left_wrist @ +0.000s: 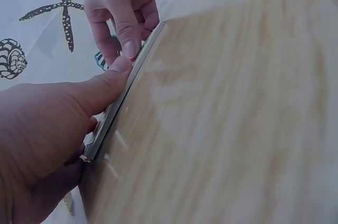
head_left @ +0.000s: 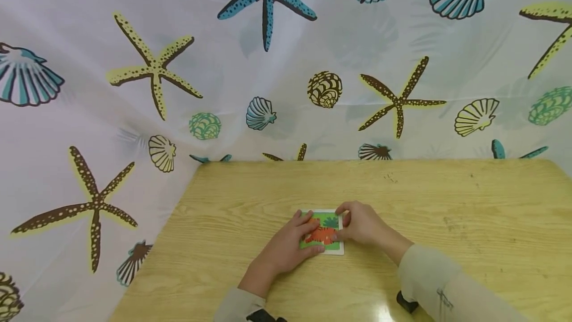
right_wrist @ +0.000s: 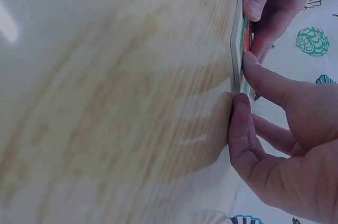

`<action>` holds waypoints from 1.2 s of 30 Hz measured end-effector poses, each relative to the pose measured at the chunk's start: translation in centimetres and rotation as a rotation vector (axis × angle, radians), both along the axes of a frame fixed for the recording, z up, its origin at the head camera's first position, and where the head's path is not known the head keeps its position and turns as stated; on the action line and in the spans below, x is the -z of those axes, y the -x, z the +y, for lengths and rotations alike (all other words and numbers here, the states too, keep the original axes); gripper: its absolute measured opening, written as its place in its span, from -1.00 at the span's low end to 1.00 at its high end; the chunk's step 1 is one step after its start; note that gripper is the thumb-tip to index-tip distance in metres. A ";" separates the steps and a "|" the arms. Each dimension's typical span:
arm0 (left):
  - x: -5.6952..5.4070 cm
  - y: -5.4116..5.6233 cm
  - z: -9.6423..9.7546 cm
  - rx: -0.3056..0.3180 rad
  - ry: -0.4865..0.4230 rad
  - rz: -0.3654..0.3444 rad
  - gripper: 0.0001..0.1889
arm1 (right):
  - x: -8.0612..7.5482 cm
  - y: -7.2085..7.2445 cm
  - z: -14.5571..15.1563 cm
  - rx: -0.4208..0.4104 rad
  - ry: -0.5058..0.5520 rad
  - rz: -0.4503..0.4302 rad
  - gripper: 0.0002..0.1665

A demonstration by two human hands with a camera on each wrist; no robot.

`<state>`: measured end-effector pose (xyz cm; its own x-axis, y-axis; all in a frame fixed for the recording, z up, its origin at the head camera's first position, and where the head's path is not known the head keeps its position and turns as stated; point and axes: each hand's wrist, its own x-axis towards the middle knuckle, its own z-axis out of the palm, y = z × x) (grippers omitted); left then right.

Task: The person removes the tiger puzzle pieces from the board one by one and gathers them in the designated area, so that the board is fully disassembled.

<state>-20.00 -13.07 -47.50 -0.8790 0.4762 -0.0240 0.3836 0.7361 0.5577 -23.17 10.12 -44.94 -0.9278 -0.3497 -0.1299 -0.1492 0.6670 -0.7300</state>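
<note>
A small square picture board (head_left: 330, 245) lies on the table, showing an orange tiger on green inside a white border. My left hand (head_left: 288, 242) rests on its left side, fingers spread over the picture and the thumb along the near edge. At the right edge, my right hand (head_left: 362, 225) grips the board between thumb and bent fingers, with the index finger by the far right corner. Seen edge-on in the right wrist view, the board (right_wrist: 236, 49) looks thin and pale, with the right thumb (right_wrist: 269, 84) on its face. The hands hide parts of the picture.
The wood-grain table (head_left: 223, 198) spreads around the board. Behind it and on the left hangs a white cloth (head_left: 286, 78) printed with starfish and shells. A black wrist strap (head_left: 406, 302) shows below the right sleeve.
</note>
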 end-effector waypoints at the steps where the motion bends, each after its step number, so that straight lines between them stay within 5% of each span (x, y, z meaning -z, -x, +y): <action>1: 0.0 0.0 0.0 -0.001 -0.001 0.003 -0.29 | 0.0 0.1 0.0 -0.007 -0.005 -0.001 -0.34; 13: -0.1 -0.6 -0.7 -0.035 -0.017 -0.043 -0.29 | -0.6 0.4 -0.9 -0.128 -0.060 0.025 -0.33; 27: 0.1 -0.3 0.0 -0.026 -0.015 -0.029 -0.32 | -1.0 1.3 -1.3 -0.058 -0.101 -0.001 -0.52; 36: 0.0 -0.1 0.4 -0.020 -0.011 -0.010 -0.36 | -0.6 1.5 -1.2 -0.051 -0.124 0.138 -0.64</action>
